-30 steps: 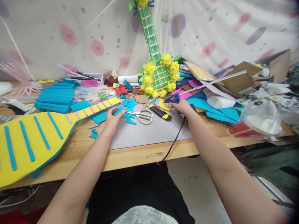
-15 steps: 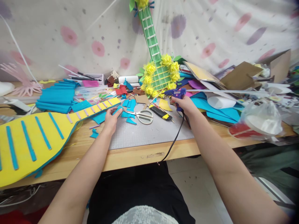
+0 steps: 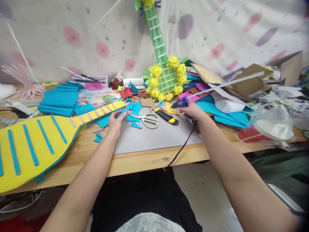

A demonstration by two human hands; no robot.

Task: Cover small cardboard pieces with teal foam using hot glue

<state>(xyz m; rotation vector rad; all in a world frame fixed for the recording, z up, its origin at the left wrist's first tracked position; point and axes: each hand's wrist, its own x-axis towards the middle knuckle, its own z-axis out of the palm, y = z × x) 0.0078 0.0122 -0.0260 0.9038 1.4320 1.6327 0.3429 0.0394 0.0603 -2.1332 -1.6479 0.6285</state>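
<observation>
My left hand (image 3: 115, 124) is closed by the narrow end of a flat yellow guitar (image 3: 65, 135) with blue and lilac strips across it, pinching a small piece of blue paper (image 3: 122, 114). Wrapped round the handle of a blue hot glue gun (image 3: 181, 102) is my right hand (image 3: 195, 111). The gun's nozzle points left, and a long pale glue stick (image 3: 227, 84) juts from its back. Between my hands, scissors (image 3: 150, 121) and a black and yellow utility knife (image 3: 166, 116) rest on a grey cutting mat (image 3: 154, 140). Blue scraps (image 3: 134, 108) lie beside the scissors.
A green guitar with yellow flowers (image 3: 158, 48) leans against the patterned curtain (image 3: 101, 19) at the back. Folded blue paper (image 3: 58, 100) lies at left. Paper and cardboard (image 3: 251, 79) pile up at right, near a bagged tub (image 3: 267, 125). A black cord (image 3: 182, 146) crosses the table edge.
My right hand has tilted the glue gun, so its nozzle dips lower and the glue stick's back end rises. My left hand stays nearly in place with the blue paper.
</observation>
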